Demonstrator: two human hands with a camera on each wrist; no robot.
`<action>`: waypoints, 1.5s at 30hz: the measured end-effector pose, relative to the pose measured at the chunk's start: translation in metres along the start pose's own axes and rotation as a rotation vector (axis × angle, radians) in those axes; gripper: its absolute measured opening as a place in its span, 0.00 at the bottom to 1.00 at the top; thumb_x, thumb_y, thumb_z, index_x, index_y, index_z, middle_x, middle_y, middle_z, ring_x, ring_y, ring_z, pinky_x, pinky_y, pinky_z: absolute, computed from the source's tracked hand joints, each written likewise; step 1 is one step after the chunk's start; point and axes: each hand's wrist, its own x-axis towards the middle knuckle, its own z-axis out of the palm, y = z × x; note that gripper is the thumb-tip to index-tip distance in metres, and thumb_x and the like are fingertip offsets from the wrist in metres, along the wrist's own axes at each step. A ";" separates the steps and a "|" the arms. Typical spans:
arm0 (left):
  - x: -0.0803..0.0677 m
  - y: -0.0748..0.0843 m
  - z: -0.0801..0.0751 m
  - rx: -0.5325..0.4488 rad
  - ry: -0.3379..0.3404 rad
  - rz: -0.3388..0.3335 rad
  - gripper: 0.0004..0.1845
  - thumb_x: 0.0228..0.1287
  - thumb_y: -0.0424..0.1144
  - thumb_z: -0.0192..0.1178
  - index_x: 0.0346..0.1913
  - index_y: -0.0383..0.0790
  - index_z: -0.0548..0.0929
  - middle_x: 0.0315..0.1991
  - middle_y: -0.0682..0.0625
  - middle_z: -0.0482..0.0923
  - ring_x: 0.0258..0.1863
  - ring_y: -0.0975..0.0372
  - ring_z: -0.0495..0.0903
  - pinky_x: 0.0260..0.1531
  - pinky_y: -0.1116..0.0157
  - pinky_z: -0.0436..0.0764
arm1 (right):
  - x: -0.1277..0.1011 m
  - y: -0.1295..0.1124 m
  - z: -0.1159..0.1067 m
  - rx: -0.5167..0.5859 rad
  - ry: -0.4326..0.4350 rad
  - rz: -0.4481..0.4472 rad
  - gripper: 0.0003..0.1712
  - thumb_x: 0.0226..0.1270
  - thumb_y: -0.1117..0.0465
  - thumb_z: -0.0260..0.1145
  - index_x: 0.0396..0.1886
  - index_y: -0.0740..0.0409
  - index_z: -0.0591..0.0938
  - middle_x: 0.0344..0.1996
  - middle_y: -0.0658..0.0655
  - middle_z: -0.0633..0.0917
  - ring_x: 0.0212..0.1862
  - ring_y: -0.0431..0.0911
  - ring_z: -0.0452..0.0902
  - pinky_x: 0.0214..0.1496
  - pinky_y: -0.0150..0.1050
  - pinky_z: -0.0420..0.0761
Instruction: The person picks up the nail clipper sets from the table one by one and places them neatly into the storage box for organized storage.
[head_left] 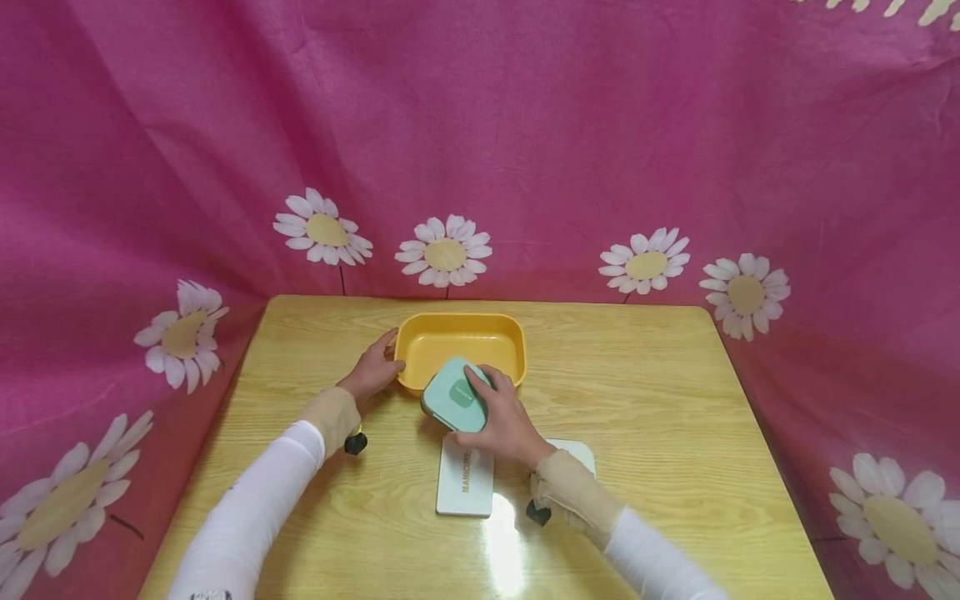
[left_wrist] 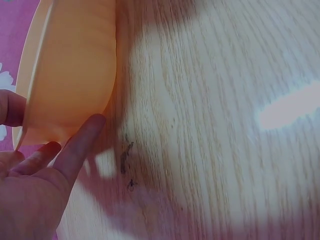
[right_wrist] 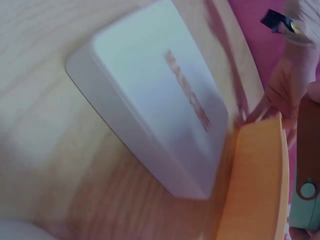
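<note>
My left hand grips the left end of a yellow plastic basin, thumb over the rim and fingers against the outer wall. My right hand holds a small mint-green case by its edges, tilted above the basin's near rim. In the right wrist view the case shows a brown strap with a round snap. Below that hand a white box with copper lettering, partly readable as "MANICURE", lies on the table; its far end is hidden by the hand and case.
A second white object with rounded corners sits partly hidden behind my right wrist. The wooden table meets a pink flowered cloth at the back and sides. Light glares off the table near the white box.
</note>
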 end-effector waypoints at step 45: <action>0.004 -0.003 0.004 -0.009 -0.004 0.003 0.45 0.71 0.27 0.53 0.86 0.45 0.46 0.78 0.32 0.62 0.64 0.45 0.78 0.46 0.61 0.87 | 0.068 0.022 -0.004 -0.171 0.212 0.321 0.60 0.49 0.41 0.79 0.76 0.70 0.69 0.63 0.76 0.73 0.63 0.66 0.68 0.60 0.54 0.78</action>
